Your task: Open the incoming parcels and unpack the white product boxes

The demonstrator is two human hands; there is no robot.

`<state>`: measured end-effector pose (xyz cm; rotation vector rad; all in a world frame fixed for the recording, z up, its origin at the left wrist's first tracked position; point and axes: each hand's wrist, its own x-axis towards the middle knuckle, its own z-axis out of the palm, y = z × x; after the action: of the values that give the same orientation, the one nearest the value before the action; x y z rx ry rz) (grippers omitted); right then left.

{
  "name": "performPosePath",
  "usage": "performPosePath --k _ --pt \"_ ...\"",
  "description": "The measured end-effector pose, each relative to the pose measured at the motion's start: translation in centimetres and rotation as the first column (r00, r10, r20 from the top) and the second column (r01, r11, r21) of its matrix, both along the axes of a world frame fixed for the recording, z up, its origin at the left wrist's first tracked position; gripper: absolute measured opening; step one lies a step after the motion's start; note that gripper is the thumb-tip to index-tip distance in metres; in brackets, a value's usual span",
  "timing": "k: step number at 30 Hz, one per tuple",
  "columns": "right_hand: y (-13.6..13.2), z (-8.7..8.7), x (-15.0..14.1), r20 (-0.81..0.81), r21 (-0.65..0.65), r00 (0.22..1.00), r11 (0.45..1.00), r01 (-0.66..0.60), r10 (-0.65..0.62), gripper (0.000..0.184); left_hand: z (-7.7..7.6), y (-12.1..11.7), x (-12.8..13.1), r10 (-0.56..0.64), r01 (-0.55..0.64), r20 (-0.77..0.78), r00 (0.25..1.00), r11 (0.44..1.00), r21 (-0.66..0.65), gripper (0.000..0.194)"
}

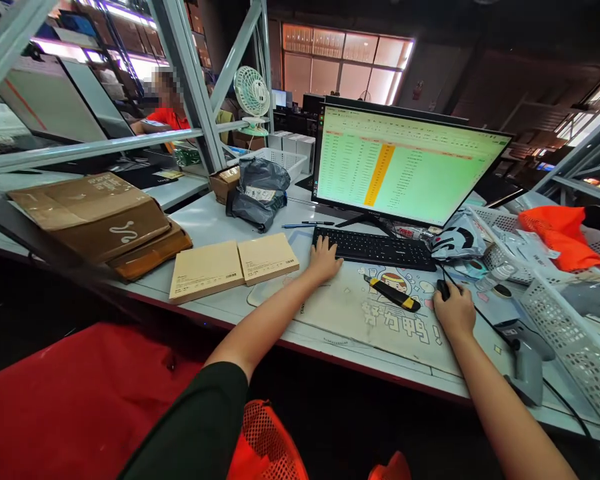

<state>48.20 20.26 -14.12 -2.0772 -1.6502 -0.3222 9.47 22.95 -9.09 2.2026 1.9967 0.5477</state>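
My left hand (325,259) rests on the left end of a black keyboard (375,248), its fingers spread over the keys. Around a black computer mouse (444,289) my right hand (455,310) is closed, covering most of it. Between the hands a yellow and black utility knife (393,293) lies on a printed desk mat (340,313). Behind the keyboard stands a monitor (405,163) with a spreadsheet, one column orange. Two flat tan boxes (207,270) with printed labels lie side by side, left of my left hand.
A grey barcode scanner (527,360) stands right of my right forearm, beside white perforated baskets (570,340). Brown cardboard packages (100,213) are stacked at the left. A black plastic parcel (260,193) lies behind the tan boxes. Beyond a metal frame sits another person (173,119).
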Motion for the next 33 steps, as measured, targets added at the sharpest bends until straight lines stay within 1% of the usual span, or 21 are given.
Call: performPosePath --k 3,7,11,15,17,21,26,33 --pt "0.7 -0.4 0.4 -0.017 0.001 1.0 1.0 -0.018 0.018 0.056 -0.7 1.2 0.7 0.015 -0.015 -0.004 1.0 1.0 -0.014 0.062" --pt "1.6 -1.3 1.0 -0.009 -0.005 0.999 0.999 -0.032 0.032 0.056 -1.4 1.4 -0.4 0.006 -0.007 -0.017 1.0 0.998 -0.058 0.064" --pt "1.5 -1.6 1.0 0.043 0.021 0.997 0.998 -0.06 0.059 0.056 -1.6 1.4 -1.3 -0.02 0.017 -0.03 0.999 0.996 -0.092 0.064" --pt "1.2 -1.5 0.9 0.047 0.007 0.999 1.0 -0.006 0.006 0.055 -1.8 1.5 -1.0 -0.031 0.026 -0.045 0.999 0.994 -0.11 0.07" --pt "1.3 -1.6 0.9 0.043 0.025 0.999 1.0 -0.009 0.008 0.055 -1.8 1.4 -0.8 -0.038 0.032 -0.05 0.998 0.993 -0.117 0.071" --pt "1.6 -2.0 1.2 0.05 0.066 0.997 0.995 -0.068 0.065 0.054 -1.5 1.2 -0.9 -0.049 0.041 -0.053 0.997 0.989 -0.139 0.072" --pt "1.7 -2.2 1.3 0.055 0.065 0.996 0.995 -0.08 0.076 0.052 -1.1 0.8 -1.0 -0.068 0.059 -0.051 0.996 0.984 -0.166 0.073" --pt "1.7 -2.1 1.2 0.056 0.056 0.996 0.996 -0.067 0.064 0.05 -0.8 0.6 -1.2 -0.085 0.077 -0.04 0.996 0.98 -0.184 0.073"
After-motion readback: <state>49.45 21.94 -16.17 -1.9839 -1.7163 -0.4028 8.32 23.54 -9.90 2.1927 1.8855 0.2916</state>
